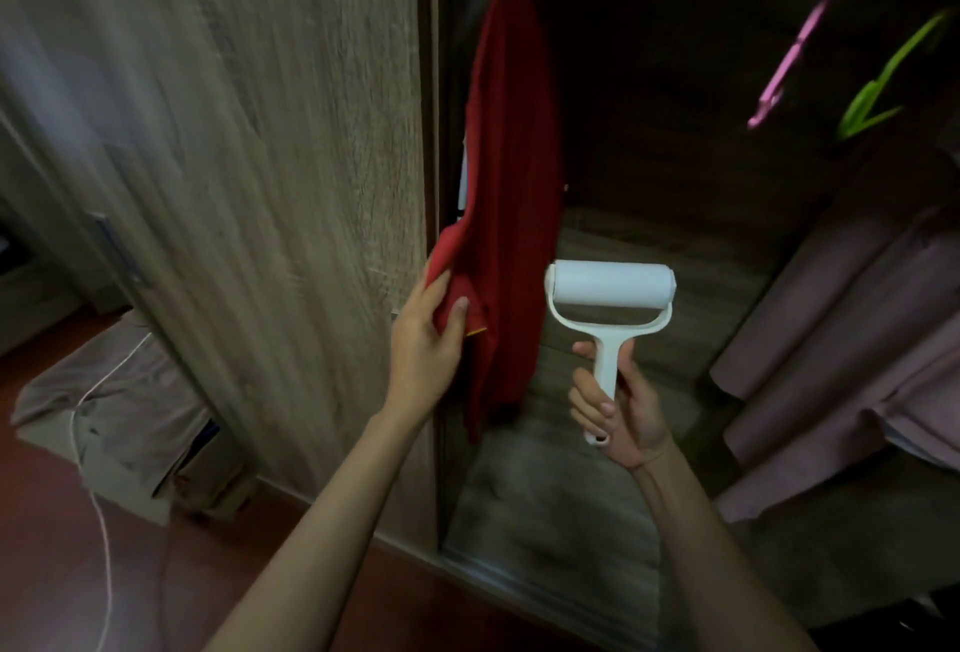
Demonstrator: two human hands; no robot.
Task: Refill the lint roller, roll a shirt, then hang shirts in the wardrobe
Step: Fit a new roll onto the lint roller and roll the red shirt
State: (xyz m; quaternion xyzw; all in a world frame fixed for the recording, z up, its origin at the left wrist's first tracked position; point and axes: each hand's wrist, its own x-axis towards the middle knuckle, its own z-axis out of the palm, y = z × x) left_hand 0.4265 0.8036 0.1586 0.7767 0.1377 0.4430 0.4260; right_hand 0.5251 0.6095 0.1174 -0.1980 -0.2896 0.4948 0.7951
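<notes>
A dark red shirt [511, 173] hangs inside the open wardrobe [649, 214], just right of the wooden door. My left hand [426, 344] pinches the shirt's lower left edge and pulls it out toward me. My right hand [618, 402] grips the handle of a white lint roller [610, 287], held upright with its white roll on top. The roll sits just right of the shirt, not touching the cloth.
The grey wood-grain wardrobe door [270, 183] fills the left. Pink [795, 53] and green [893, 79] hangers hang empty at the upper right. Mauve garments [852, 350] hang low on the right. A covered box [114, 422] and white cord [104, 547] lie on the reddish floor.
</notes>
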